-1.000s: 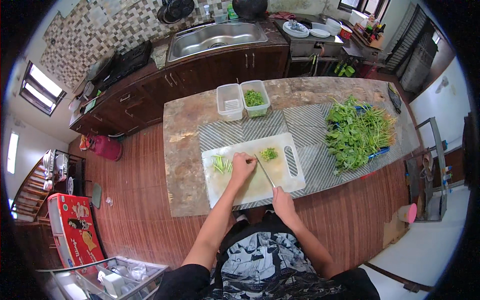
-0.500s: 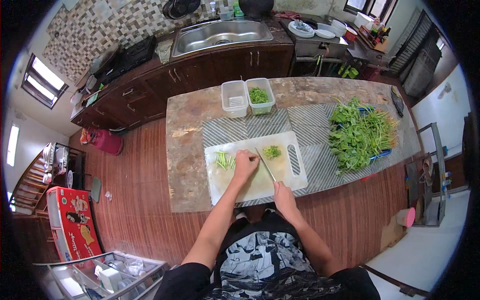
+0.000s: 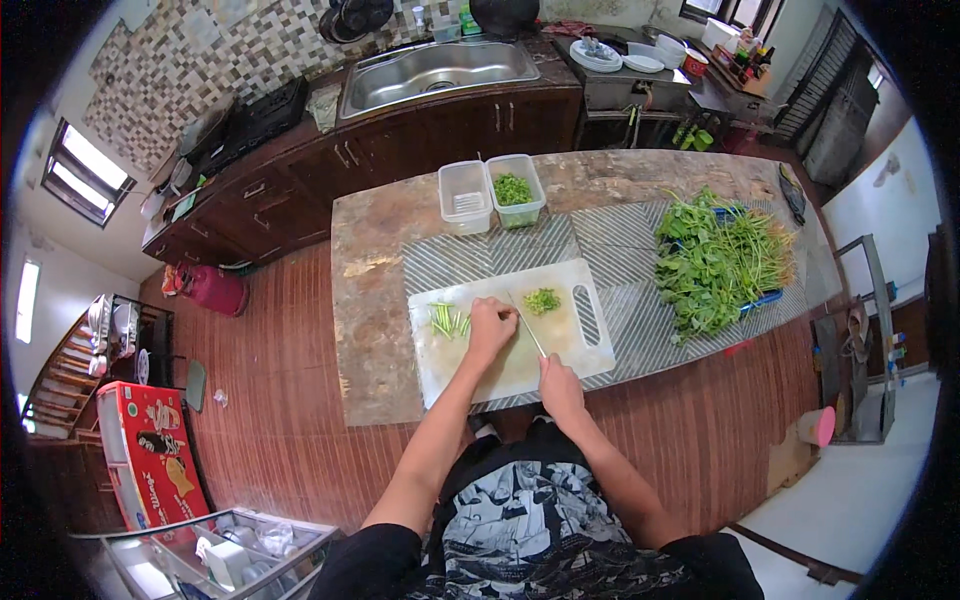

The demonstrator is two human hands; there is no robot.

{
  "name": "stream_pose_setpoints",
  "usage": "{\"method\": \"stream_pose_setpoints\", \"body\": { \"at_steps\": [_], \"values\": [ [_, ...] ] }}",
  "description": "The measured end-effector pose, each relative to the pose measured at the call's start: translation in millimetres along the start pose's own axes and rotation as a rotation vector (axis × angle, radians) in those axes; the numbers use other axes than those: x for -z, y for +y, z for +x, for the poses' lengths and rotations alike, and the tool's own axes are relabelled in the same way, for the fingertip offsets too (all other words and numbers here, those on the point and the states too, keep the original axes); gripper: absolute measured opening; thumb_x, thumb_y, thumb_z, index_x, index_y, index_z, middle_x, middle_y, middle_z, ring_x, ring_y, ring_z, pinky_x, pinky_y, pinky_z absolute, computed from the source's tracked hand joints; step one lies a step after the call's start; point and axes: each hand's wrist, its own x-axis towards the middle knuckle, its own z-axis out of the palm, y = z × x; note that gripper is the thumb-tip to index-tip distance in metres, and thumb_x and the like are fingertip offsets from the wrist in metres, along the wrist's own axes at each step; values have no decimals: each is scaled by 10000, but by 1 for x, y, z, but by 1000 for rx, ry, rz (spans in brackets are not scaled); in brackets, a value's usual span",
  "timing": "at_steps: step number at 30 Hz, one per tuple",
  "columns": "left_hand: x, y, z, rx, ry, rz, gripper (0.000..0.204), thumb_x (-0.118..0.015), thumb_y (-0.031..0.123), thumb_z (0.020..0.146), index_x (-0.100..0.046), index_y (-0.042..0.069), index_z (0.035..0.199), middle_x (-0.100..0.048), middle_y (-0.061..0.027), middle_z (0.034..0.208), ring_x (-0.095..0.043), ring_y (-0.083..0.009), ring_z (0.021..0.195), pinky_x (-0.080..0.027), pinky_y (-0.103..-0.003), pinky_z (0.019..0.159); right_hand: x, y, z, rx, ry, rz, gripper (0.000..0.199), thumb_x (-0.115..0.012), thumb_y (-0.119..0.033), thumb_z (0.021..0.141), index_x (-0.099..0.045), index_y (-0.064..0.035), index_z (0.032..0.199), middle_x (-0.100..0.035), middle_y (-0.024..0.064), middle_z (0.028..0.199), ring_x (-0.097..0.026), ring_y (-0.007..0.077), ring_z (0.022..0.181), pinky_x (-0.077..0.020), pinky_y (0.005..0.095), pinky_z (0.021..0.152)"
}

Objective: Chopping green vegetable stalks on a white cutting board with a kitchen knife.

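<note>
A person looked down at their own two hands at work on a wooden table point(image 3: 370, 330) in a kitchen. A white chopping board point(image 3: 575, 340) lay on a grey striped mat point(image 3: 640, 300) near the table's close edge. The right hand point(image 3: 562, 385) was wrapped around the handle of a knife point(image 3: 527, 327), its thin blade slanting away and to the left. The left hand point(image 3: 492, 325) was curled over the board just beside the blade, fingers bent downward; they seemed to steady stems, but whatever lay under them was hidden, so a firm grip could not be confirmed.

To the left of that hand lay pale green stem pieces point(image 3: 446, 321); to the right of the blade sat a small heap of finely chopped greens point(image 3: 542, 300). Beyond the board stood two clear tubs side by side, the right tub point(image 3: 519, 217) holding chopped greens. At the far right, leafy bunches point(image 3: 700, 275) were piled over a blue tray point(image 3: 765, 299).

The step in hand looked like fine slicing. The next cut would call for the fingertips kept tucked back, the stems held snug and the blade pressed straight down.

A red cooler point(image 3: 155, 455) at lower left bore light lettering and cartoon pictures. No label could be made out on the knife, board or tubs; the black-and-white shirt print point(image 3: 520, 515) showed no clear words.
</note>
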Motion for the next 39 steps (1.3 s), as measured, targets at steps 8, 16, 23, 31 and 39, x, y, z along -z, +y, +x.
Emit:
{"method": "stream_pose_setpoints", "body": {
  "at_steps": [8, 16, 23, 31, 39],
  "values": [
    [2, 14, -3, 92, 12, -20, 113, -734, 148, 719, -771, 49, 761, -701, -150, 779, -613, -338, 795, -474, -429, 799, 19, 16, -32, -28, -40, -70, 391, -426, -334, 1067, -575, 9, 953, -666, 292, 773, -670, 492, 779, -537, 575, 681],
    [-1, 10, -3, 78, 38, -4, 73, -719, 125, 702, -755, 61, 703, -681, -136, 732, -598, -320, 769, -469, -426, 781, 18, 8, -24, -57, -19, -43, 400, -422, -349, 1068, -574, 6, 965, -664, 301, 787, -674, 485, 801, -535, 587, 710],
    [1, 12, 1, 103, -23, 28, 98, -719, 137, 727, -749, 47, 753, -685, -138, 773, -602, -311, 779, -474, -420, 779, 20, 21, -43, -102, -36, -47, 414, -418, -360, 1067, -595, 5, 984, -681, 295, 815, -671, 505, 788, -537, 598, 705],
    [7, 30, 9, 81, -39, 24, 103, -740, 167, 798, -768, 83, 850, -695, -108, 895, -640, -318, 878, -527, -422, 785, 35, 26, -53, -126, -20, 10, 426, -426, -363, 1061, -617, 10, 986, -675, 306, 799, -666, 510, 784, -532, 602, 713],
    [7, 29, 4, -35, -31, 119, 93, -728, 157, 819, -765, 76, 847, -680, -112, 877, -627, -319, 892, -526, -430, 756, 36, 29, -49, -95, -11, 29, 427, -423, -356, 1064, -606, 13, 948, -665, 302, 772, -659, 508, 769, -525, 604, 701]
  ]
}}
